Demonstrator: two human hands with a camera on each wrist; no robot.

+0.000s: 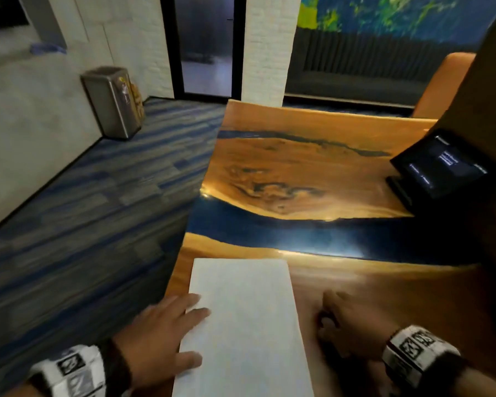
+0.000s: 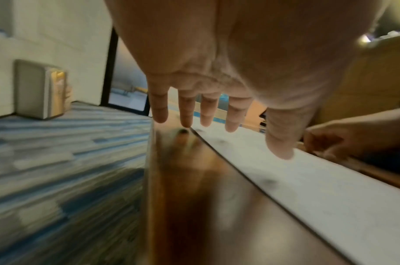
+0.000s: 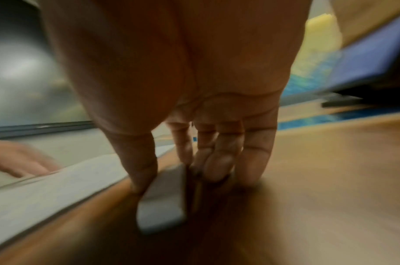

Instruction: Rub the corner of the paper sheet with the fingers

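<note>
Pinching a white eraser (image 3: pixel 162 202) beside unmarked paper (image 1: pixel 241 325).

- Steel rectangular waste bin (image 1: pixel 113 101) standing on striped blue-grey carpet (image 1: pixel 83 210), against the white wall.
- Black tablet screen (image 1: pixel 444 167), tilted on its stand, at the table's right edge.

The white writing on the dark tablet screen (image 1: pixel 444 164) is too blurred to read.
</note>
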